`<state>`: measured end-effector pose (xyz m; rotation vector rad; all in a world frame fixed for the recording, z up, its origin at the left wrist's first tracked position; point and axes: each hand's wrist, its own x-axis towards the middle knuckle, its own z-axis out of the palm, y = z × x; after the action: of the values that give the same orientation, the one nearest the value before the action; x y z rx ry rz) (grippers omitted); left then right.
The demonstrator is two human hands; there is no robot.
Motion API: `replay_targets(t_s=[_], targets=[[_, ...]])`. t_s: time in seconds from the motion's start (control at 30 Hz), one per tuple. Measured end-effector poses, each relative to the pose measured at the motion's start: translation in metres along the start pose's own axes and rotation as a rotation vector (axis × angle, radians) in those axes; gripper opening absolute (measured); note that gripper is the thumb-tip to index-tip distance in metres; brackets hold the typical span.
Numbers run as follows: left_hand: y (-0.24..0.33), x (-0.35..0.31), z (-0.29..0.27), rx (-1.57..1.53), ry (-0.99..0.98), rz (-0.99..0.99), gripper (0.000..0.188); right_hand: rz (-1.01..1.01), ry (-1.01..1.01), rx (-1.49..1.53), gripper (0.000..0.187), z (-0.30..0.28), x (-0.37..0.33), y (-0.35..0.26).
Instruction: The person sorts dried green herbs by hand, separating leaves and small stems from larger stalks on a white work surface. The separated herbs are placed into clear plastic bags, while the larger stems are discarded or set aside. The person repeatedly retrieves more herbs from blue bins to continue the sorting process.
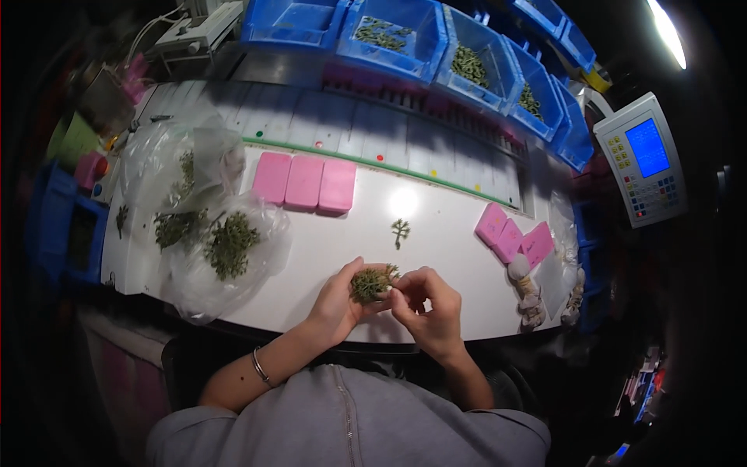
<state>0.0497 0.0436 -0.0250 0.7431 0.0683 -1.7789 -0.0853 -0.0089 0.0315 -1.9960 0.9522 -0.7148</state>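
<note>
My left hand [339, 305] cups a tangled clump of small green branching pieces [369, 286] above the table's front edge. At the right side of that clump, my right hand [433, 313] has thumb and forefinger pinched together. A small pale bit shows by the fingertips, but what they grip is too small to make out. Beyond my hands, a single green branching piece [400, 232] lies flat on the white tabletop. To the left, more green clumps [232, 246] rest on a clear plastic bag [192, 292].
Three pink blocks [302, 183] lie side by side behind the bag; several more pink blocks [506, 233] and knotted pale cloth bundles [531, 302] are at right. Blue bins [393, 66] with green pieces hang along the back. A control panel with a screen [647, 148] stands far right.
</note>
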Motion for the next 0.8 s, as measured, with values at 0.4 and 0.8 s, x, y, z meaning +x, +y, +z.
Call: replay_targets(t_s=[0.4,0.8], targets=[[0.000,-0.008,-0.004,0.002,-0.025,0.027,0.048,-0.226,0.015,-0.106,0.017,0.019,-0.014,0.006],[0.004,-0.022,-0.008,0.028,0.027,0.124,0.048,0.004,0.369,-0.358,0.016,0.025,0.011,0.069]])
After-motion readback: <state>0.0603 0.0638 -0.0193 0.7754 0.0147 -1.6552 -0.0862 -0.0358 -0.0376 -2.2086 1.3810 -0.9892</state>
